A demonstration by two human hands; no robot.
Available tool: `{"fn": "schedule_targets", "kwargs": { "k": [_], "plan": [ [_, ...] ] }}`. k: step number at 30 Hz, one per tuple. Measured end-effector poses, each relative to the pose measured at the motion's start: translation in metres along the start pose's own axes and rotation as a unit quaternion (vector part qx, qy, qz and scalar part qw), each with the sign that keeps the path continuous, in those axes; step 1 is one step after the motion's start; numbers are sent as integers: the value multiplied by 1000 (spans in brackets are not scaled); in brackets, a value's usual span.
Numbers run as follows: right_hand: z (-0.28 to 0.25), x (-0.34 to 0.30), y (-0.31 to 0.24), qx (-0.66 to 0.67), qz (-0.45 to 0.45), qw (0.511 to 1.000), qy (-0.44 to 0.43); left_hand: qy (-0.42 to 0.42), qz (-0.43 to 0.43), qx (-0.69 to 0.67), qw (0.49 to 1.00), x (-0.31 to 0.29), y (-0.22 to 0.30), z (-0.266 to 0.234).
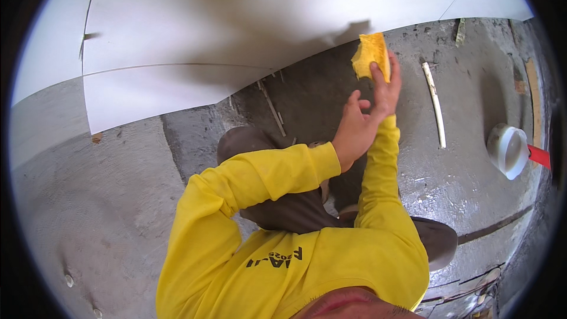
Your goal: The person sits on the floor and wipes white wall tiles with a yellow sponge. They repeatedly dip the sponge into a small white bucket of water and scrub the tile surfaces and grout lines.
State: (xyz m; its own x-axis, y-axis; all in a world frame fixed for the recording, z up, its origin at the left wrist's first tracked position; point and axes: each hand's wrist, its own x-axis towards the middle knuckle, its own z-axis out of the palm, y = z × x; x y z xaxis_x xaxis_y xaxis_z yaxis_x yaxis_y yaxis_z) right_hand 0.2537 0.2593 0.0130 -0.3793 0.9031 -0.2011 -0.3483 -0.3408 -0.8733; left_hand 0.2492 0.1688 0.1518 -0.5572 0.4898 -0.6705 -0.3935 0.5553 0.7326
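Observation:
A torn yellow sponge [371, 58] is pinched in my right hand [387, 85], raised beside the lower edge of the white wall panels [177, 23]. The thumb lies across the sponge's near side, with the fingers behind it. My left hand [355, 130] crosses over to my right wrist, just above the yellow cuff. Its fingers are loosely bent and apart, with nothing visible in them. Whether it touches the wrist, I cannot tell. Both forearms wear yellow sleeves.
On the grey concrete floor [106, 201] to the right lie a white stick [434, 105] and a white scoop [509, 150] with a red handle. Thin strips [271, 108] rest near the wall's foot. A wooden strip [533, 103] stands at the far right. My bent knees are below my arms.

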Motion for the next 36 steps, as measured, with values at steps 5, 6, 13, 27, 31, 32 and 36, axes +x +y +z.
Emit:
{"fn": "schedule_targets", "kwargs": {
  "k": [5,6,13,27,31,32,36],
  "plan": [
    [12,29,125,-246,-20,962,115,-165,125,15,978,-9,-4,9],
    [31,23,137,-227,-40,962,143,-189,141,41,971,-17,7,6],
    [144,-21,187,-211,-145,944,207,-278,109,15,954,-32,20,-9],
    [17,22,89,-255,-263,906,210,-309,139,-17,941,-60,22,-16],
    [1,102,31,-151,-237,926,251,-345,180,8,921,-73,26,-20],
    [7,113,39,-173,-234,920,264,-347,187,7,919,-75,24,-20],
    [112,23,108,-316,-430,808,248,-335,208,21,919,-75,25,-16]
  ]
}}
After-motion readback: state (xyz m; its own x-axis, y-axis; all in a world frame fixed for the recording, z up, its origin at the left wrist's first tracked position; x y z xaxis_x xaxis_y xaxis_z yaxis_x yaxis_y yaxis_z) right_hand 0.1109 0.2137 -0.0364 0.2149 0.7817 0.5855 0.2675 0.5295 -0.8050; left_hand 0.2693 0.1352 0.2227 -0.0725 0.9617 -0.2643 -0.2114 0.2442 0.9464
